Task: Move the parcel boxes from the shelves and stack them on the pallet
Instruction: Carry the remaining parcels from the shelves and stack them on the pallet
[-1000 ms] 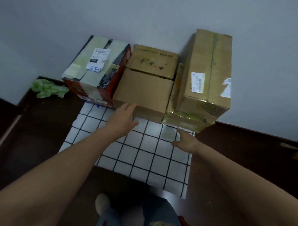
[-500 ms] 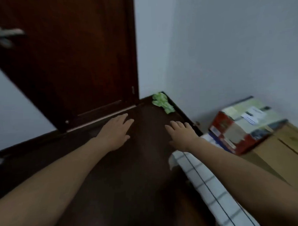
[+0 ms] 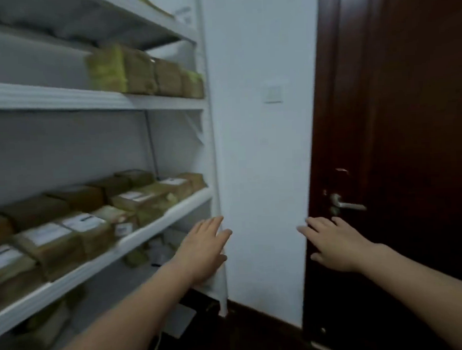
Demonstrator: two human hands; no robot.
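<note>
Place: small storeroom in a home or office
Shelves: white shelving (image 3: 152,103) lined with taped parcel boxes (image 3: 143,202)
Room: wooden door (image 3: 408,140), wall switch (image 3: 273,94)

brown parcel boxes (image 3: 55,243) with white labels, white shelves (image 3: 157,220), dark brown door (image 3: 408,140).
</note>
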